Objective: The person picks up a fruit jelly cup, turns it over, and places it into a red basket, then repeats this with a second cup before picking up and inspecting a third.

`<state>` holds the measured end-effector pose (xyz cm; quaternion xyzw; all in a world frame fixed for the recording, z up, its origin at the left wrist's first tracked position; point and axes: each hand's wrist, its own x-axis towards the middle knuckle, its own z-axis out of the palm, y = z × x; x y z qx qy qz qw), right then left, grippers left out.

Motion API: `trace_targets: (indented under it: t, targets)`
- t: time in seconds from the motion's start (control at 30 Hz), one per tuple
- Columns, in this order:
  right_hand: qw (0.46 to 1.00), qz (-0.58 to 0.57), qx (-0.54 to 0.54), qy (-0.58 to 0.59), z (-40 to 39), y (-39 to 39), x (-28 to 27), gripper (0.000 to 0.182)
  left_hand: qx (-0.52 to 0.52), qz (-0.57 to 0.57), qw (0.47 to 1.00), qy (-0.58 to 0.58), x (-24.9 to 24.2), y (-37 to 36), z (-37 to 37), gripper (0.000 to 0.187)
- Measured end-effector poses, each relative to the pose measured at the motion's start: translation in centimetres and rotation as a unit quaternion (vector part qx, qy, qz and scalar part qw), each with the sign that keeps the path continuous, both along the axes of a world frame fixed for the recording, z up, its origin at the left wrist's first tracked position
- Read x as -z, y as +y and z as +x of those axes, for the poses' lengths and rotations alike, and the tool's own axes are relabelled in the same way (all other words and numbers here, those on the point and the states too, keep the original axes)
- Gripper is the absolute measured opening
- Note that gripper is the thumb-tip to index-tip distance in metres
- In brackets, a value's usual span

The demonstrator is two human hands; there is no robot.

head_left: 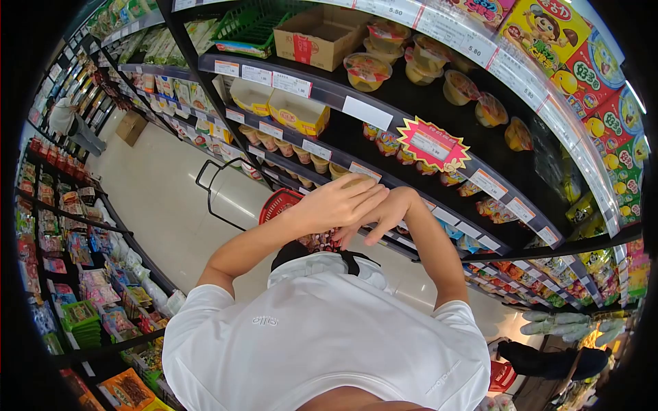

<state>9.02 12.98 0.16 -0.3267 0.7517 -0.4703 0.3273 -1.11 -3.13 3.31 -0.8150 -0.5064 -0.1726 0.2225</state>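
Observation:
Both of my hands are together in front of the shelf's lower edge. My left hand [343, 203] and my right hand [387, 214] overlap, one's fingers lying across the back of the other. The hand on the right side of the view points its fingers downward, spread apart, with nothing seen in them. The other hand's fingers lie close together over it, and whatever is under them is hidden. Behind them runs a shelf row of small cups [302, 155]. A red basket [277, 204] with a black handle is below the hands, partly covered by the forearm.
Jelly cups [367, 71], an open cardboard box [319, 41] and a green basket [250, 27] stand on the upper shelf. A starburst price sign [433, 143] juts from its edge. Snack racks line the left. A person [65, 118] stands far down the aisle near a carton [130, 128].

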Motion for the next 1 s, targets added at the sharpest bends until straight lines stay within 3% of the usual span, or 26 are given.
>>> trace_targets:
  t: [0.07,0.1,0.17,0.23,0.3,0.37,0.4,0.47,0.5,0.57,0.6,0.63,0.73,0.77,0.83,0.9,0.97,1.0]
  targets:
    - [0.986,-0.146,-0.069,-0.045,-0.3,-0.1,-0.4,0.078,0.007,0.001,1.000,-0.026,0.2,-0.1,-0.1,0.051]
    - [0.986,-0.146,-0.069,-0.045,-0.4,-0.2,-0.3,0.078,0.011,0.018,0.999,-0.046,0.2,-0.1,-0.2,0.052]
    - [0.944,-0.298,-0.125,-0.066,-0.6,-0.7,-0.2,0.091,0.016,0.036,0.997,-0.065,0.3,-0.2,-0.2,0.052]
    - [0.922,-0.359,-0.128,-0.066,-0.7,-1.2,-0.5,0.093,0.009,0.057,0.984,-0.167,0.6,-0.4,0.2,0.050]
    - [0.897,-0.418,-0.131,-0.065,-0.5,-1.5,-0.3,0.096,0.000,0.076,0.981,-0.179,1.2,-0.4,0.2,0.053]
    - [0.834,-0.541,-0.088,-0.060,-0.3,-1.7,0.6,0.096,-0.009,0.094,0.977,-0.192,1.8,-0.7,0.6,0.057]
    - [0.834,-0.541,-0.087,-0.060,-0.1,-1.8,0.8,0.096,-0.017,0.104,0.962,-0.252,2.0,-0.8,0.9,0.063]
    - [0.743,-0.669,0.015,-0.021,0.1,-2.0,0.8,0.085,-0.025,0.114,0.943,-0.310,2.4,-0.9,1.2,0.069]
    - [0.743,-0.669,0.016,-0.021,-0.1,-1.9,0.6,0.085,-0.042,0.108,0.934,-0.338,2.5,-0.9,1.3,0.072]
    - [0.713,-0.679,0.157,0.072,0.0,-1.9,-0.2,0.065,-0.059,0.098,0.923,-0.367,2.9,-0.7,1.5,0.076]
    - [0.681,-0.674,0.258,0.123,0.0,-2.8,-1.4,0.046,-0.075,0.105,0.908,-0.399,3.1,-0.5,1.7,0.075]
    - [0.680,-0.674,0.260,0.123,-0.2,-2.9,-1.3,0.046,-0.091,0.112,0.891,-0.430,3.2,-0.2,1.9,0.075]
    - [0.543,-0.707,0.433,0.133,-1.2,-2.4,-1.2,0.023,-0.137,0.116,0.891,-0.418,3.5,0.0,2.7,0.078]
    - [0.541,-0.708,0.434,0.134,-1.4,-2.3,-1.0,0.023,-0.156,0.116,0.892,-0.408,3.7,0.1,2.8,0.079]
    - [0.483,-0.587,0.620,0.191,-2.1,-2.0,-0.1,0.019,-0.170,0.103,0.903,-0.381,4.0,0.4,2.8,0.082]
    - [0.465,-0.560,0.651,0.217,-2.7,-1.8,1.1,0.015,-0.182,0.091,0.912,-0.356,4.4,0.6,2.8,0.084]
    - [0.472,-0.255,0.800,0.269,-2.8,-1.7,2.3,0.015,-0.209,0.026,0.908,-0.363,4.7,0.6,2.8,0.089]
    - [0.466,-0.189,0.813,0.293,-2.9,-1.8,3.0,0.013,-0.208,0.027,0.908,-0.363,4.7,0.6,2.9,0.089]
